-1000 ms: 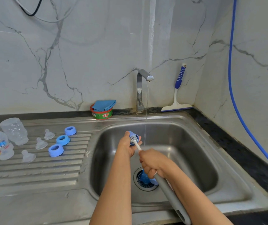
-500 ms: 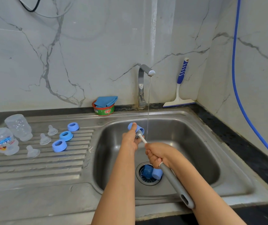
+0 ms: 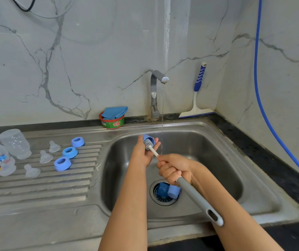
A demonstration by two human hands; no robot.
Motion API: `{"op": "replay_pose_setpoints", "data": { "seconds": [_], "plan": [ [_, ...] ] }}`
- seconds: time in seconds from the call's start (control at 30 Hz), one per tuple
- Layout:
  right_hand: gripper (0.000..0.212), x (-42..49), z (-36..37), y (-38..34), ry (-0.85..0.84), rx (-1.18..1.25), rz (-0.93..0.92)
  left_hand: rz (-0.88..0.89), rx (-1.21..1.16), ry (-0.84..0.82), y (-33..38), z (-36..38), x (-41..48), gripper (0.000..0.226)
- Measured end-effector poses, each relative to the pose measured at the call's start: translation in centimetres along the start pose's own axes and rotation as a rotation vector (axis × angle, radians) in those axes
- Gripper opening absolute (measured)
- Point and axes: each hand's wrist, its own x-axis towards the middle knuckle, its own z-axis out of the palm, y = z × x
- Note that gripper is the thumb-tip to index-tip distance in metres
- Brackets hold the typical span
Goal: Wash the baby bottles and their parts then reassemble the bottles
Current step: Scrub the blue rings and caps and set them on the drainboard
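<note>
My left hand (image 3: 143, 151) holds one blue cap (image 3: 147, 138) over the sink (image 3: 217, 160), fingers wrapped around it, just left of the thin stream from the tap (image 3: 156, 95). The cap's open mouth faces down and right, toward me. My right hand (image 3: 174, 169) is clenched round the bottle brush (image 3: 195, 196). Its long axis runs from the grey handle end at lower right up-left to the bristle head, seated inside the cap. Two further blue caps (image 3: 173, 192) lie on the drain. On the drainboard (image 3: 36, 192) are three blue collar rings (image 3: 70, 152), three clear teats (image 3: 45, 157) and two clear bottles (image 3: 14, 143), with part of a third at the left edge. One bottle carries a coloured print too blurred to read. The red-and-green tub (image 3: 113, 123) by the tap reads "Exo", and a folded blue cloth (image 3: 115, 112) rests on it.
</note>
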Motion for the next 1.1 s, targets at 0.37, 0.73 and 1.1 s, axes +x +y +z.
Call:
{"op": "replay_pose_setpoints", "data": {
  "seconds": [0.37,0.73,1.1],
  "plan": [
    [0.02,0.2,-0.5,-0.1,0.042,-0.01,-0.108,0.075,-0.11,0.058,0.7,0.2,0.7,0.022],
    [0.041,0.0,-1.4,-0.4,0.015,-0.102,-0.036,0.109,-0.064,0.037,2.1,-0.3,0.7,0.03],
    [0.039,-1.1,0.1,-0.2,0.089,-0.251,0.021,0.176,0.041,0.096,2.0,-0.8,0.7,0.053]
  ]
}}
